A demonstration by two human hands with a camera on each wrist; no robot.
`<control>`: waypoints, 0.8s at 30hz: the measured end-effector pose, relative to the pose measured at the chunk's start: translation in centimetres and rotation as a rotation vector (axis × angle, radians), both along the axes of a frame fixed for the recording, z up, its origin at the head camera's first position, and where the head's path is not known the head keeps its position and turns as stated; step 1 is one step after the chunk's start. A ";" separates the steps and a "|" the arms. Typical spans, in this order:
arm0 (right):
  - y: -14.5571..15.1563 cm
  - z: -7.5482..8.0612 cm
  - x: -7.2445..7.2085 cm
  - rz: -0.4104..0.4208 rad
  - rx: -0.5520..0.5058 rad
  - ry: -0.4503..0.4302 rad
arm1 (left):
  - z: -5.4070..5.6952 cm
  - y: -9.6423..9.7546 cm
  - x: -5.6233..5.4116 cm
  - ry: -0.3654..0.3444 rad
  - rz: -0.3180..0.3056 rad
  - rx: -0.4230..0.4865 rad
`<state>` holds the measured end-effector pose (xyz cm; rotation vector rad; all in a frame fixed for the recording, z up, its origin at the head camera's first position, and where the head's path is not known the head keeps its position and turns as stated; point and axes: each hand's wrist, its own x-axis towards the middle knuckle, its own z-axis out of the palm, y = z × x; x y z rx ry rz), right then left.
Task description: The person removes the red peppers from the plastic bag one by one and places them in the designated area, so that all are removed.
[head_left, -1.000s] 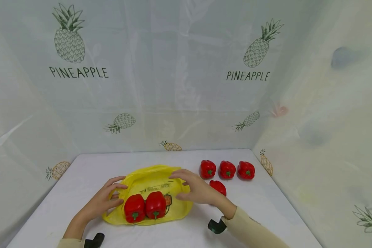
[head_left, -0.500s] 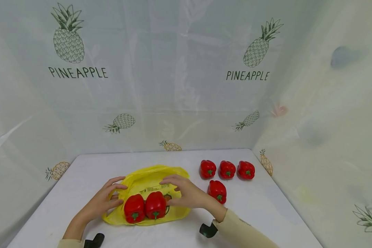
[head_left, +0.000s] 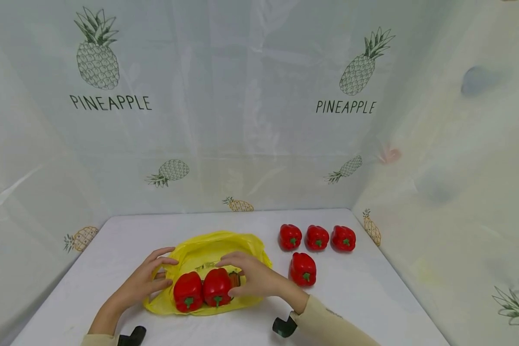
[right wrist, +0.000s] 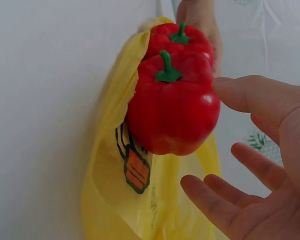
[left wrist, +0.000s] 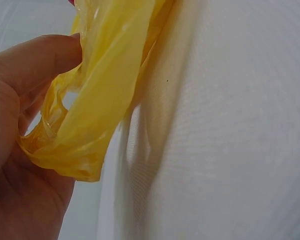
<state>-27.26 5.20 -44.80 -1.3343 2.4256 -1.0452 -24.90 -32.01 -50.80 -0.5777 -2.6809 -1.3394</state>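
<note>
At bag (head_left: 225,242) 9 o'clock: edge held by left hand (head_left: 143,277) | 3 o'clock: right hand (head_left: 254,278) half-spread, empty | adjacent pepper (head_left: 216,285) best cupped squarely

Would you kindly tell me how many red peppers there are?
6: two red peppers on the yellow bag, three in a row at far right, one in front of that row.

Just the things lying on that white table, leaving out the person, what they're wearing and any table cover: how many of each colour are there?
Red peppers: 6
Yellow bag: 1
Total: 7
</note>
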 end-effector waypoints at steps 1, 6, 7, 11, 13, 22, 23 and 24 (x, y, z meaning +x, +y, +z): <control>0.0 -0.1 0.0 0.000 0.003 -0.004 | 0.0 0.0 0.0 -0.002 -0.003 -0.004; -0.2 -0.7 0.1 0.014 0.011 0.003 | -0.2 0.1 -0.1 -0.016 -0.001 -0.004; -0.2 -0.8 0.1 0.017 0.013 0.009 | -0.1 0.1 -0.1 -0.017 -0.001 -0.006; -0.4 -1.2 0.1 0.026 0.025 0.020 | -0.1 0.1 -0.2 -0.022 -0.001 0.005; -0.5 -1.3 0.2 0.022 0.037 0.021 | -0.1 0.0 -0.1 -0.013 -0.009 0.005; -0.9 -2.0 0.3 0.009 0.062 0.034 | -0.2 -0.1 -0.2 0.011 -0.024 0.003; -1.0 -2.1 0.3 0.010 0.064 0.038 | -0.2 -0.1 -0.2 0.015 -0.027 0.001; -1.0 -2.1 0.3 0.009 0.066 0.043 | -0.2 -0.1 -0.2 0.019 -0.030 0.002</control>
